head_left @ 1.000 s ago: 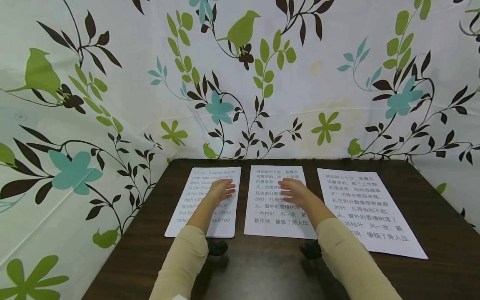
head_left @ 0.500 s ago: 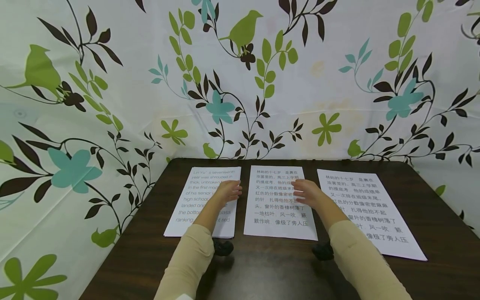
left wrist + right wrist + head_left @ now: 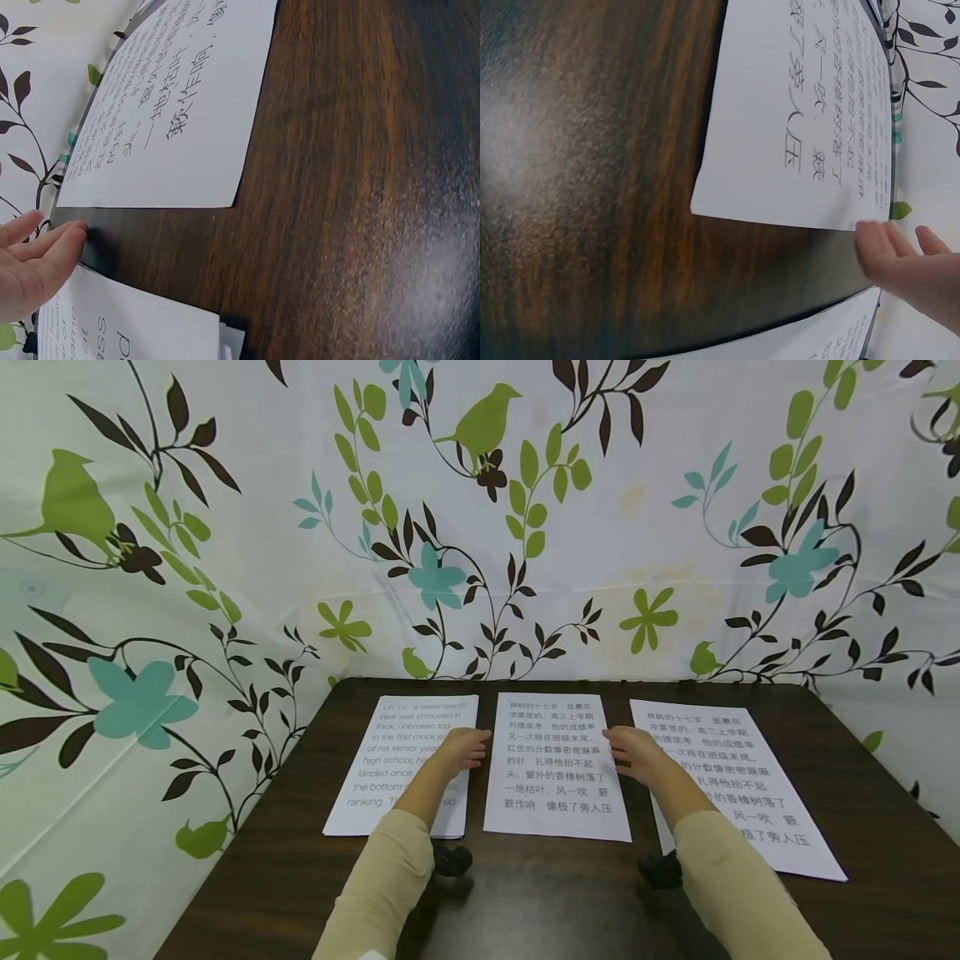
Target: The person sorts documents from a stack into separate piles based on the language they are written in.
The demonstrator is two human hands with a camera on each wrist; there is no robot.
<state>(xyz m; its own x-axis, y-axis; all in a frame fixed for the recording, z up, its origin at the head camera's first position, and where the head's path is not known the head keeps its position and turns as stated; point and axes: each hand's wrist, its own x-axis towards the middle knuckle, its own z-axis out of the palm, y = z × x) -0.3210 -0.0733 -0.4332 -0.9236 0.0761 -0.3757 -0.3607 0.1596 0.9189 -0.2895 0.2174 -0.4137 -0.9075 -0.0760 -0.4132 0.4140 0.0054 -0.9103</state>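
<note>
A middle sheet of paper (image 3: pixel 551 822) printed with Chinese text lies flat between my two hands. My left hand (image 3: pixel 462 750), fingers relaxed, hovers over the gap between this sheet and the left stack of English-printed paper (image 3: pixel 360 802). The right hand (image 3: pixel 636 755) has its fingertips right at the middle sheet's right edge, and its forearm covers part of the right-hand Chinese sheet (image 3: pixel 795 860). In the left wrist view, the left fingers (image 3: pixel 60 251) show nothing held. Loosely bent right fingers (image 3: pixel 877 244) overlap the sheet's edge in the right wrist view.
All the paper lies on a dark wooden table (image 3: pixel 517 902). Behind it hangs a white cloth (image 3: pixel 622 527) printed with birds, leaves and flowers. Black wrist devices (image 3: pixel 452 860) sit under both forearms.
Both hands have spread apart and come slightly nearer: the left moved right off the English text, the right moved right from over the middle sheet to its edge. The papers stay put.
</note>
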